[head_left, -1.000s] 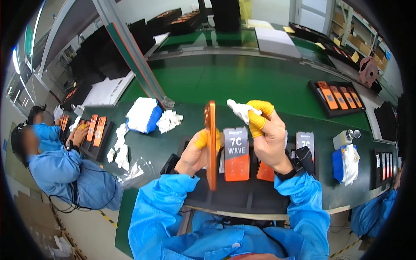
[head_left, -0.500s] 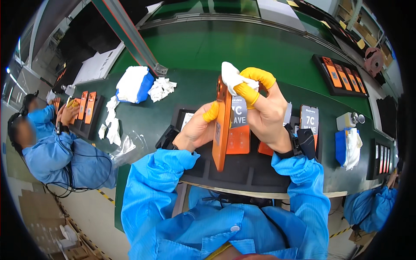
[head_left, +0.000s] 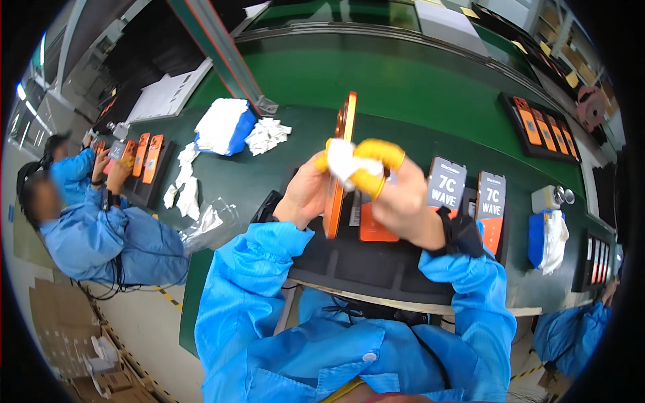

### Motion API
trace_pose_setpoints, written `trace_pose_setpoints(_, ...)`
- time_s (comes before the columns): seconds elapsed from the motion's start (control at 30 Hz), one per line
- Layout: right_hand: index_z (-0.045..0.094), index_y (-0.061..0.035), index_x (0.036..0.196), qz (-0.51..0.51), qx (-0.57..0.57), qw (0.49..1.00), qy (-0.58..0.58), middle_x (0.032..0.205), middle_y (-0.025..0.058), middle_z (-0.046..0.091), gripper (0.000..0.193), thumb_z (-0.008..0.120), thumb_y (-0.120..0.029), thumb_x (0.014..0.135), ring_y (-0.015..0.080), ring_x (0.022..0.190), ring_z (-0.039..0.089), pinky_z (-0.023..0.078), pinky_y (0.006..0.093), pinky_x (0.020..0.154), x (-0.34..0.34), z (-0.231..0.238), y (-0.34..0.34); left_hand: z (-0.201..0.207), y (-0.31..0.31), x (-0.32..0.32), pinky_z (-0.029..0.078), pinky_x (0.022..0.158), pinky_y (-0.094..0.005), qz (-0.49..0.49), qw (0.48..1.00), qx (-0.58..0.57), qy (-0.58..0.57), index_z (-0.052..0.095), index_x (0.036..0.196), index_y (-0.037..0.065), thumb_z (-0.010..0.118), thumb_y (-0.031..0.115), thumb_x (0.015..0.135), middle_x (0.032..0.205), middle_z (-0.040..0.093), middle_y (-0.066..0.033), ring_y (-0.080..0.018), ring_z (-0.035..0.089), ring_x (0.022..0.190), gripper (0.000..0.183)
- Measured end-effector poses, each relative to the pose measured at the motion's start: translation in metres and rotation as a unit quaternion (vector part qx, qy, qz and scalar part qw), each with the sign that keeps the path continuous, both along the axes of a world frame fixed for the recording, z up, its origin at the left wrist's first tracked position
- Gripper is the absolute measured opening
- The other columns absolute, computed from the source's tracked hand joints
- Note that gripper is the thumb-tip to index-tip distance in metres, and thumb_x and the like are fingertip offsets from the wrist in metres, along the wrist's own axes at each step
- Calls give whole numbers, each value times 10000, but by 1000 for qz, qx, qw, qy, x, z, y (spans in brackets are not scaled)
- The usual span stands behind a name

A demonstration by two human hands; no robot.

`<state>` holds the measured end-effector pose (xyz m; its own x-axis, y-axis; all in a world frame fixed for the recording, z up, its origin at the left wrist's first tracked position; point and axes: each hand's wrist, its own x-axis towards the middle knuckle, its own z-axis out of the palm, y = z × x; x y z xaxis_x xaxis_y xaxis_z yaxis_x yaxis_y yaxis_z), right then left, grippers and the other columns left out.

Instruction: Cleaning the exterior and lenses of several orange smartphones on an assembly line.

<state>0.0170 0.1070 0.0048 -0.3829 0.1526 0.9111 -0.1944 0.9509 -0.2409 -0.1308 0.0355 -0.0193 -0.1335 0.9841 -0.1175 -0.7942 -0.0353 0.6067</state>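
At far left, a co-worker [head_left: 114,232] in blue is beside a tray [head_left: 160,180] of orange phones, well apart from the hands. Along the bench [head_left: 316,124] come white scraps [head_left: 189,198], a clear bag [head_left: 213,225] near the bench's left end, a blue-and-white pack [head_left: 222,124], and crumpled cloths [head_left: 269,136] at the foot of a post [head_left: 225,57]. A strip of green top separates these from the left hand.

The left hand [head_left: 302,195] grips the phone [head_left: 348,124] from its left side. The phone is held upright, nearly edge-on, its top leaning slightly right; one end rises above the fingers, the other extends below them, over the black tray [head_left: 356,272]. Green top runs from beyond the phone to a rail. The near edge of the bench passes beneath both blue-sleeved forearms.

The cloth [head_left: 341,163] overlaps the phone's middle, pinched in the yellow-covered fingers of the right hand [head_left: 403,198], which is blurred, bent inward from the right, and above more phones [head_left: 445,181] in the tray. How firmly the cloth presses cannot be told. Farther right, a bottle [head_left: 545,199] and blue box [head_left: 535,238] stand apart from the right wrist.
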Motion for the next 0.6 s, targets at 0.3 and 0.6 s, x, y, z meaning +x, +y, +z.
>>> trace_pose_setpoints(0.3, 696, -19, 993, -77, -84, 994, 3, 1078, 199, 595, 407, 518, 141, 664, 333, 865, 652, 541, 349, 753, 3, -2, 16, 2, 1, 13, 411, 751, -281, -29, 998, -35, -32, 606, 1064, 60, 508, 321, 958, 897, 600, -66, -181, 540, 845, 298)
trace_pose_setpoints(0.6, 704, -39, 987, 0, 53, 996, -75, 1062, 149, 611, 372, 679, 19, 621, 273, 741, 618, 521, 350, 613, 10, -1, -22, -7, 7, -18, 527, 679, -387, -52, 987, 3, -155, 599, 1042, 57, 472, 337, 976, 859, 601, -134, -248, 600, 740, 315)
